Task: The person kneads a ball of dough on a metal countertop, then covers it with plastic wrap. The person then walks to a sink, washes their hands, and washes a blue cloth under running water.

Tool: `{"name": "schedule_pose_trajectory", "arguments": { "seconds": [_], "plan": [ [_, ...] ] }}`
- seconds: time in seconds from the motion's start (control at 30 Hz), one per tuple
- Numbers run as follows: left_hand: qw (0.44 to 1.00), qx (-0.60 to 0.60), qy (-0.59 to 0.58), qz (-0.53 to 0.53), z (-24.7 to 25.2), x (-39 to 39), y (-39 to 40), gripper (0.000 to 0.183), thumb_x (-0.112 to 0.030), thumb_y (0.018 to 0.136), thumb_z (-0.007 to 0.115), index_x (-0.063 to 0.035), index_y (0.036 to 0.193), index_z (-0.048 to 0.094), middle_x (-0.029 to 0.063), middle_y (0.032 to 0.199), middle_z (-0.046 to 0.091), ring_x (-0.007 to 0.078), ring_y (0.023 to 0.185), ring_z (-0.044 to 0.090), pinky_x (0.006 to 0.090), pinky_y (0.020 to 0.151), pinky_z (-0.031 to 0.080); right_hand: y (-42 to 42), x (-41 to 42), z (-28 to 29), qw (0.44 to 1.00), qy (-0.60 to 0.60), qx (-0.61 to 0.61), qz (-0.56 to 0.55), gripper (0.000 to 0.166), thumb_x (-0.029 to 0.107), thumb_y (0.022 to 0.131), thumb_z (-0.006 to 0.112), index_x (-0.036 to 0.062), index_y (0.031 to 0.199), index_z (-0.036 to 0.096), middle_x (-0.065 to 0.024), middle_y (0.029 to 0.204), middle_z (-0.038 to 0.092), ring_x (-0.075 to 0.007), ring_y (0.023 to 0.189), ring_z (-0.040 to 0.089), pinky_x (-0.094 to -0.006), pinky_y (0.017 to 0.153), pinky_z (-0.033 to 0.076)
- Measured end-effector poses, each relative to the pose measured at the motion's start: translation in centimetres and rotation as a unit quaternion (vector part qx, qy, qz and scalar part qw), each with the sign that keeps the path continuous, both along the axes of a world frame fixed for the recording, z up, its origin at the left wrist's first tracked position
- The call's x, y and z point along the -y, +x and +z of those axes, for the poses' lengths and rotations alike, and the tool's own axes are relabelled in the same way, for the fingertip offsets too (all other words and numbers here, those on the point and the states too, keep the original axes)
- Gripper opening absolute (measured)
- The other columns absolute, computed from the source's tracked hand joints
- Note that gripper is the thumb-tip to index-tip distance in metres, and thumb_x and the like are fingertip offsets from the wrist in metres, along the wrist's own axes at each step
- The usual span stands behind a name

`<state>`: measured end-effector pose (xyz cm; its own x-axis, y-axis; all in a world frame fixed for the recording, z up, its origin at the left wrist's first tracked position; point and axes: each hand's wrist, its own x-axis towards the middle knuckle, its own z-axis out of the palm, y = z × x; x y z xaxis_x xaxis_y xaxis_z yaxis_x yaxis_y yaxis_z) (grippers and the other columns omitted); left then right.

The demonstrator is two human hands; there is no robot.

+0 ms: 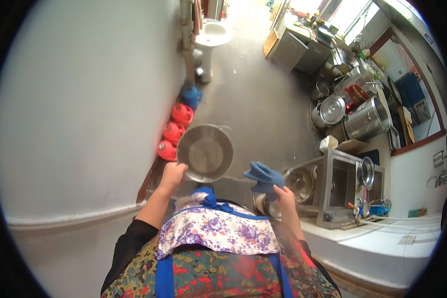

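Observation:
My left hand [174,176] grips the near-left edge of a large, wide metal pot [223,152]. The pot's mouth faces up and its inside looks bare, with a loop handle on the far right of its rim. My fingers hide the spot where they hold it. My right hand [286,195] is shut on a folded blue cloth [264,177], which stands out to the left of my fingers. A gap of floor separates the cloth from the pot. I wear a floral apron [219,229] with blue ties.
Several thermos flasks, red [174,133] and blue [191,97], line the wall on the left. Ahead stands a white pedestal washbasin [213,33]. On the right are a metal sink [322,193], a metal basin [300,182] and tall steel stockpots [363,121].

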<state>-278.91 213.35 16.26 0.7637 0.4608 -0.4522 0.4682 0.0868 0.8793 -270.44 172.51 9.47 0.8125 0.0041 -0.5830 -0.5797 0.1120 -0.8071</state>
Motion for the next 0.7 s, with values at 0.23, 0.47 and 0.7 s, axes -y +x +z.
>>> {"name": "schedule_pose_trajectory", "arguments": {
  "seconds": [0.23, 0.47, 0.7],
  "plan": [
    [0.994, -0.034, -0.078, 0.063, -11.4, -7.3, 8.9, 0.019, -0.018, 0.075, 0.058, -0.0027, 0.064, 0.056, 0.0034, 0.053, 0.05, 0.0136, 0.041, 0.044, 0.028, 0.037, 0.034, 14.5, -4.8, -7.4, 0.999, 0.033, 0.026, -0.004, 0.024, 0.014, 0.077, 0.073, 0.0028, 0.097, 0.066, -0.0014, 0.085, 0.066, -0.0103, 0.073, 0.06, -0.0235, 0.066, 0.046],
    [0.986, -0.069, -0.082, 0.129, -14.9, -13.1, 22.1, 0.018, -0.018, 0.076, 0.057, -0.0038, 0.064, 0.055, 0.0041, 0.054, 0.051, 0.0124, 0.038, 0.044, 0.0272, 0.035, 0.033, 29.9, -8.4, -12.4, 0.998, -0.042, 0.003, 0.047, 0.026, 0.013, 0.076, 0.074, -0.0018, 0.096, 0.065, -0.0053, 0.089, 0.067, -0.0145, 0.08, 0.061, -0.0276, 0.074, 0.047],
    [0.977, -0.001, -0.105, 0.188, -23.5, -19.7, 37.8, 0.015, -0.016, 0.075, 0.056, -0.006, 0.064, 0.053, 0.0018, 0.053, 0.049, 0.0114, 0.037, 0.04, 0.0269, 0.034, 0.03, 49.7, -16.5, -12.4, 0.99, -0.022, 0.02, 0.137, 0.027, 0.015, 0.077, 0.073, 0.0, 0.099, 0.066, -0.0054, 0.088, 0.067, -0.014, 0.079, 0.061, -0.0289, 0.073, 0.047]
  ]
}}
